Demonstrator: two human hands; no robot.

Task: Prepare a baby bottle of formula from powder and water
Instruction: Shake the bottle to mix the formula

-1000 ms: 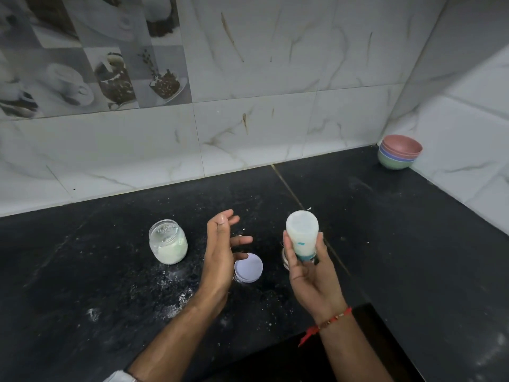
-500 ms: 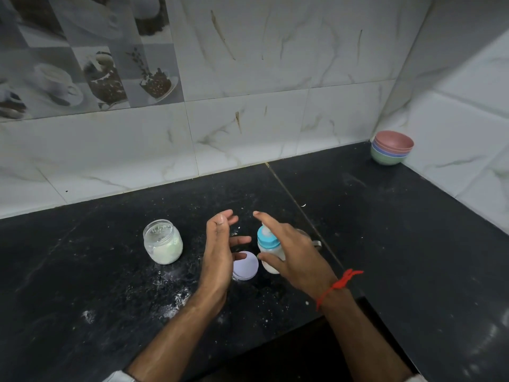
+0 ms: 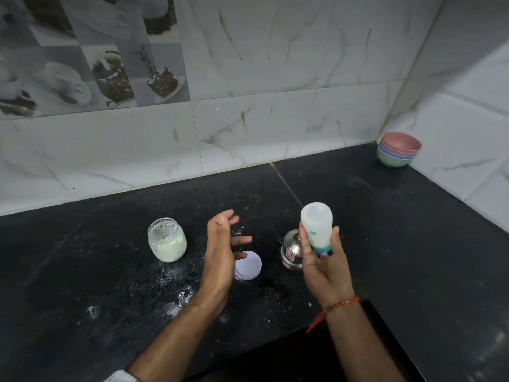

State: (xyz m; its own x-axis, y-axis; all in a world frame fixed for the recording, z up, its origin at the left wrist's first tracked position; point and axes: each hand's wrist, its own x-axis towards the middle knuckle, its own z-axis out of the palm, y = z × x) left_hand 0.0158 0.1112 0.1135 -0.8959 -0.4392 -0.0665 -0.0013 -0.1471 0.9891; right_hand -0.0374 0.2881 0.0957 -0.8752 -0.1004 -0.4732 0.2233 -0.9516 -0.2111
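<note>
Bottle: baby bottle (image 3: 316, 227) is upside down, cap end low, milky inside, up above the counter (image 3: 399, 244) mid-front.
Right hand: right hand (image 3: 322, 268) has fingers wrapped round the bottle's neck end.
Left hand: left hand (image 3: 220, 255) empty, fingers loose and spread.
Around: steel pot (image 3: 290, 250) right behind the bottle; lid (image 3: 248, 265) beside the left hand; powder jar (image 3: 167, 239) further left; spilled powder (image 3: 176, 301) near the front edge.
Room: right half is roomy, only stacked bowls (image 3: 398, 149) in the back right corner.
</note>
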